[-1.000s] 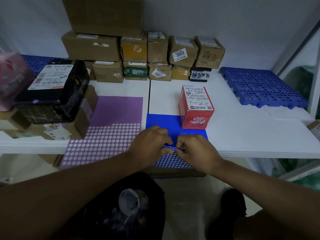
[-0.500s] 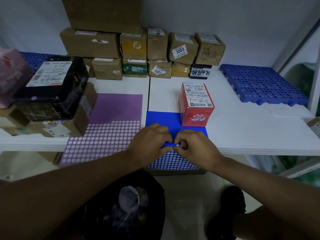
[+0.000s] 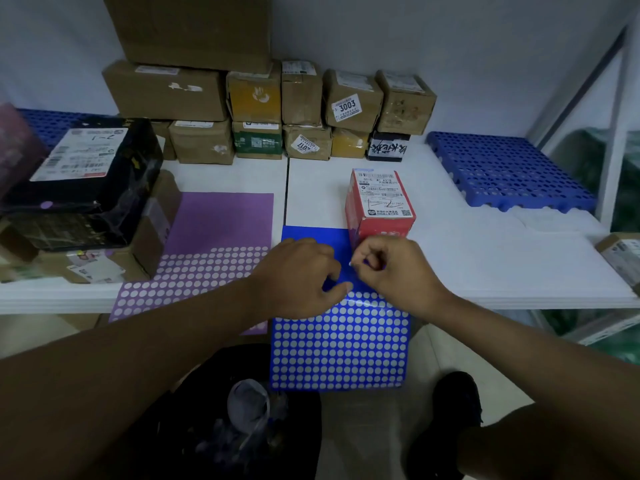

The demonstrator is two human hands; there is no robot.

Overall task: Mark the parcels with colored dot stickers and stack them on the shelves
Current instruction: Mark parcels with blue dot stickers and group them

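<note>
A blue dot-sticker sheet (image 3: 341, 344) hangs over the front edge of the white shelf (image 3: 485, 265). My left hand (image 3: 299, 275) presses on the sheet's upper part with curled fingers. My right hand (image 3: 391, 268) is lifted just off the sheet and pinches a small blue dot sticker (image 3: 367, 262) between thumb and forefinger. Right behind that hand stands a red parcel (image 3: 379, 206) with a white label on top. A purple dot-sticker sheet (image 3: 207, 258) lies to the left.
Brown cardboard parcels (image 3: 270, 109) are stacked against the back wall. A black wrapped parcel (image 3: 83, 178) sits on boxes at the left. A blue perforated pallet (image 3: 509, 171) lies at the right. Below the shelf stands a black bin bag (image 3: 221, 420).
My right hand has lifted away from the blue sheet toward the red parcel with a sticker pinched in it. The left hand stays on the sheet. The view has tilted downward.
</note>
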